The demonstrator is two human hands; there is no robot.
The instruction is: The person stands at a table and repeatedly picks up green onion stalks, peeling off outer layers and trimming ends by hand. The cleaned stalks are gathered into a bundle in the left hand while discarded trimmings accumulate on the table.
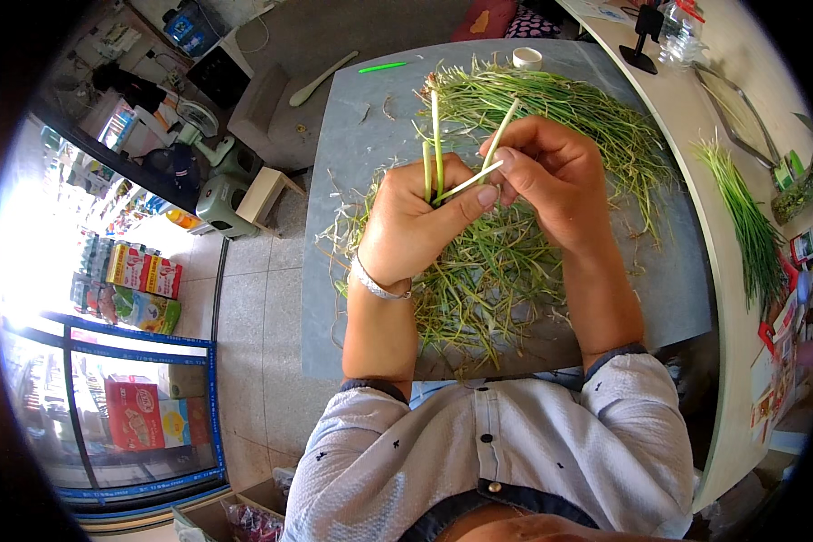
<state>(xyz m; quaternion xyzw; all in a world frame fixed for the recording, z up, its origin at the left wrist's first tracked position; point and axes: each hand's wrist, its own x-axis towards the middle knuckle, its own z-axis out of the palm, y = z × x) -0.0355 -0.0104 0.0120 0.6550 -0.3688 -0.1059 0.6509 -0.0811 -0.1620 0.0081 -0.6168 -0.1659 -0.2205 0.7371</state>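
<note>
My left hand [417, 210], with a silver bracelet [379, 281] at the wrist, is closed around several pale chive stalks [438, 142] whose white ends stick up above the fist. Close beside it, my right hand [555, 179] pinches another pale stalk [500, 132] between thumb and fingers. Where the lower parts of these stalks run is hidden behind the hands. Beneath both hands a loose heap of chive leaves and trimmings [488, 284] spreads over the grey table. A larger bundle of chives [549, 101] lies beyond my right hand, roots toward the left.
The grey table [664, 298] bears a green pen-like stick [382, 68] and a small white cup [527, 58] along its far edge. On the counter [718, 203] at right lies a neat chive bunch [745, 223]. A wooden stool [267, 196] and a fan [200, 122] stand left.
</note>
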